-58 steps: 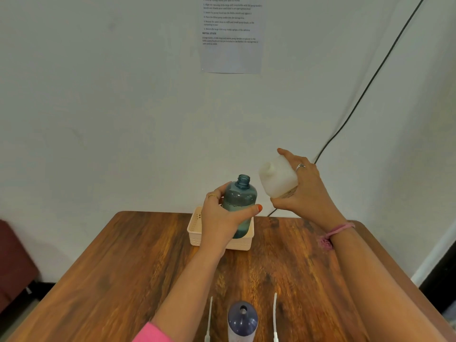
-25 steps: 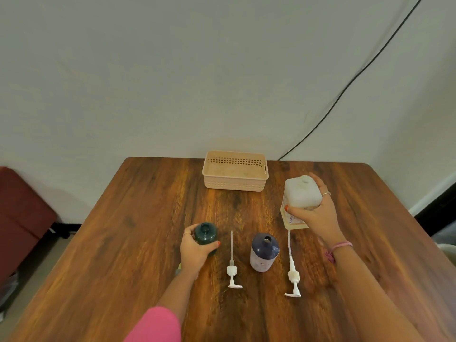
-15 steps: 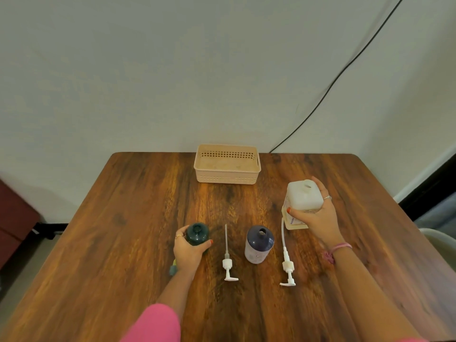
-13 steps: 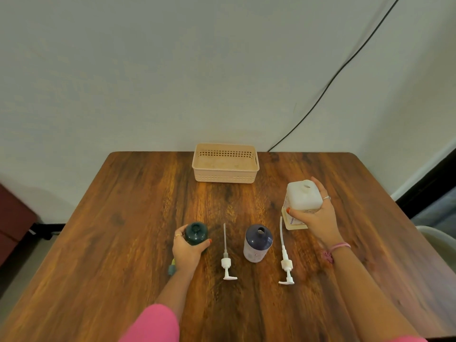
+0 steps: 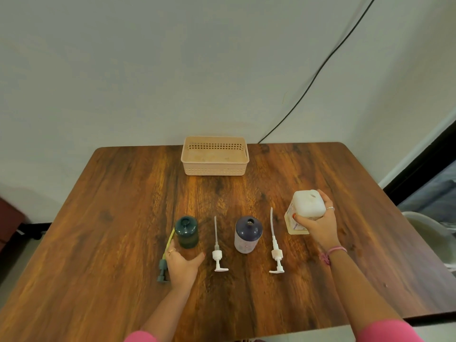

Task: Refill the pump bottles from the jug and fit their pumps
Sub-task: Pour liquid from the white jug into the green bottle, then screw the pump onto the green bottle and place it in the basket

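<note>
A teal pump bottle (image 5: 186, 233) stands uncapped on the wooden table (image 5: 123, 218). My left hand (image 5: 183, 265) lies just in front of its base, fingers spread and holding nothing. A teal pump (image 5: 164, 260) lies to the bottle's left, partly under my hand. A dark purple bottle (image 5: 248, 235) stands uncapped in the middle, with a white pump (image 5: 217, 254) lying on its left and another white pump (image 5: 276, 253) on its right. My right hand (image 5: 318, 224) grips the white jug (image 5: 307, 204), which stands upright on the table at the right.
A beige plastic basket (image 5: 214, 166) sits at the table's far edge against the wall. A black cable (image 5: 313, 80) runs down the wall behind it. The table's right edge drops off near a pale chair (image 5: 429, 233).
My left hand has let go of the teal bottle and drawn back a little toward me. The jug stays upright on the table in my right hand.
</note>
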